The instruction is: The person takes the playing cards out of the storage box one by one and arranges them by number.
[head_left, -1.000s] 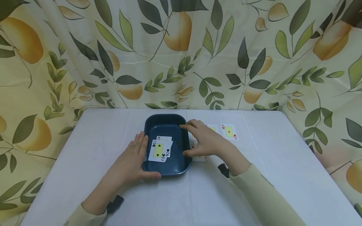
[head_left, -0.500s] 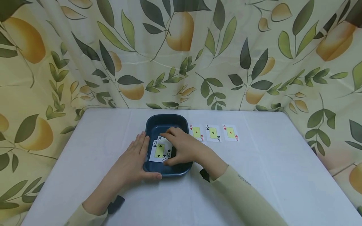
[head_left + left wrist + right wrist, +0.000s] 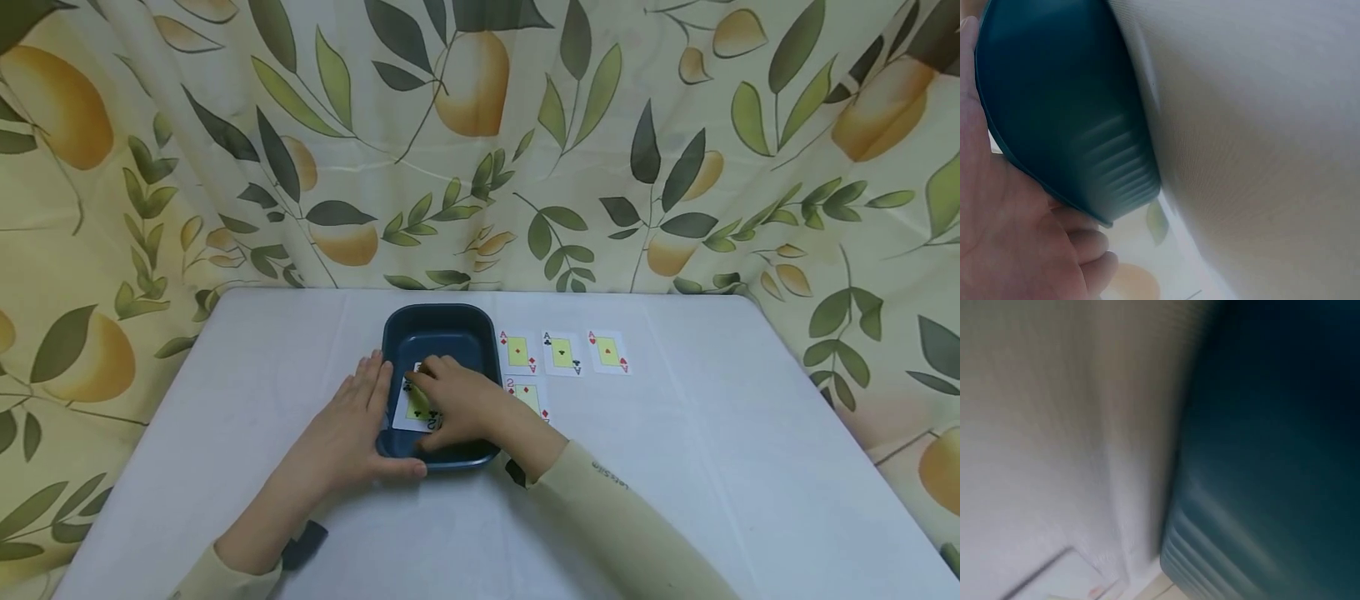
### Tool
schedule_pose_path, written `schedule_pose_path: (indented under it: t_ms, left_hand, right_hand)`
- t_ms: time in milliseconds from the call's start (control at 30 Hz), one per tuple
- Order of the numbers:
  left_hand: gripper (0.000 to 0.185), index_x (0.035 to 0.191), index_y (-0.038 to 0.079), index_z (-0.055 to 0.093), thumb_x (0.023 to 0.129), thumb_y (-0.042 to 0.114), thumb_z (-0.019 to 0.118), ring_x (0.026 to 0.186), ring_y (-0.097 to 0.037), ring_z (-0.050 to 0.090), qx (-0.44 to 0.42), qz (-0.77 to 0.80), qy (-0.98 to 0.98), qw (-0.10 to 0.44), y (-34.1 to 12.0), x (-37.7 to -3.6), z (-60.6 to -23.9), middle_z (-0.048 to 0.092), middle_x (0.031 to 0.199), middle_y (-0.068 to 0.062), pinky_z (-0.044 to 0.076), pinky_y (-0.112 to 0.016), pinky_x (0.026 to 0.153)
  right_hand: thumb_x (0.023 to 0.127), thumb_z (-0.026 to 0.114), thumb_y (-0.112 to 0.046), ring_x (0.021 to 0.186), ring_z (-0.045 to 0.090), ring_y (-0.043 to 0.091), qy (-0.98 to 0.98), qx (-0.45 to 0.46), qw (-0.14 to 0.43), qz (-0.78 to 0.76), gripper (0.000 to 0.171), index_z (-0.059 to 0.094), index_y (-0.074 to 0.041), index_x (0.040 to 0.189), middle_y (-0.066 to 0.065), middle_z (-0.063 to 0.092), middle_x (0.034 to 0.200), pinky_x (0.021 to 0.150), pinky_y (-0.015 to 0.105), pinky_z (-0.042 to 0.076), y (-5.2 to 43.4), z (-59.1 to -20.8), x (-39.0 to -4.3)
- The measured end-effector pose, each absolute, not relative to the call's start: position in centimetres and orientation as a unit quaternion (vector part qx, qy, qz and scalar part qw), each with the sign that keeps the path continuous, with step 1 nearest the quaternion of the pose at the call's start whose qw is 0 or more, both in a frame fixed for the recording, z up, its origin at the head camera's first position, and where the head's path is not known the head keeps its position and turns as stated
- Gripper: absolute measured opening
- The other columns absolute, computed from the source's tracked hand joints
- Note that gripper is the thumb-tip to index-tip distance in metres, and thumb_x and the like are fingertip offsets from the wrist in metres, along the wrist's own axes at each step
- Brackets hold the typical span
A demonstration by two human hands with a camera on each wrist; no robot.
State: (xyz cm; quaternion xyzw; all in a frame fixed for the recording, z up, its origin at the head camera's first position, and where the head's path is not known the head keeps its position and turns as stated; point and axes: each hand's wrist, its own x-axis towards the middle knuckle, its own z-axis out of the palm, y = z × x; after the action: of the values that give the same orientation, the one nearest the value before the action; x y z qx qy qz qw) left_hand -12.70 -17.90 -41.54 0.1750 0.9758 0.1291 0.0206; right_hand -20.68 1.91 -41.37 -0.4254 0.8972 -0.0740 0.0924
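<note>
White cloth-covered rectangular table [image 3: 675, 467], backed by a cream curtain printed with yellow fruit and green leaves [image 3: 480, 142]. Landmark: dark blue rounded-rectangular plastic tray [image 3: 442, 329], near the table's centre, slightly toward the curtain. Left hand [image 3: 352, 425] lies flat against the tray's left wall, fingers straight, thumb along the near rim; the left wrist view shows the palm pressed on the tray's outer wall. Right hand [image 3: 457, 400] reaches into the tray from its right side, fingers curled down onto the white 2 of clubs playing card [image 3: 408, 408] lying face up inside on top of another card; whether the fingers actually pinch the card, cannot tell. Right of the tray: 3 white ace playing cards [image 3: 562, 352] in a row, face up. Below that row, just beside the tray's right wall: 1 white 2 of diamonds card [image 3: 528, 396], partly hidden by the right wrist. Right wrist view blurred.
</note>
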Motion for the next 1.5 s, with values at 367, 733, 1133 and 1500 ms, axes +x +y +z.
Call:
schedule_pose_path:
  t_ms: [367,733,1133,1500]
  left_hand:
    - [0.139,0.158,-0.001,0.015,0.064,0.090,0.062,0.154,-0.036,0.007,0.174,0.124,0.977,0.022,-17.9,-12.7,-41.8,0.005,0.166,-0.020,0.019,-0.053,0.121]
    - [0.140,0.158,-0.001,0.014,0.064,0.090,0.062,0.154,-0.036,0.006,0.176,0.126,0.976,0.021,-17.9,-12.7,-41.8,0.004,0.166,-0.020,0.019,-0.052,0.122]
    - [0.140,0.158,-0.002,0.014,0.064,0.089,0.063,0.154,-0.036,0.006,0.172,0.131,0.976,0.029,-17.9,-12.7,-41.9,0.004,0.166,-0.020,0.019,-0.052,0.122]
    - [0.140,0.158,-0.002,0.014,0.064,0.090,0.061,0.154,-0.036,0.007,0.177,0.124,0.976,0.020,-18.0,-12.7,-41.9,0.003,0.166,-0.020,0.019,-0.051,0.122]
  right_hand:
    - [0.077,0.076,-0.063,0.113,0.047,0.018,0.908,-0.411,0.082,-0.029,0.090,0.049,-0.014,0.148,0.006,0.051,0.134,0.098,0.031,0.050,1.3,-42.2,-20.6]
    - [0.071,0.082,-0.060,0.111,0.045,0.022,0.917,-0.381,0.115,-0.038,0.094,0.048,-0.016,0.148,0.009,0.053,0.131,0.101,0.040,0.045,0.4,-42.2,-20.9]
    - [0.066,0.086,-0.058,0.112,0.042,0.022,0.918,-0.370,0.135,-0.055,0.098,0.048,-0.013,0.145,0.009,0.047,0.132,0.100,0.040,0.042,0.1,-42.2,-21.5]
    - [0.068,0.085,-0.055,0.114,0.046,0.020,0.914,-0.390,0.080,-0.079,0.097,0.046,-0.016,0.148,0.006,0.050,0.134,0.105,0.037,0.047,1.4,-40.8,-20.9]
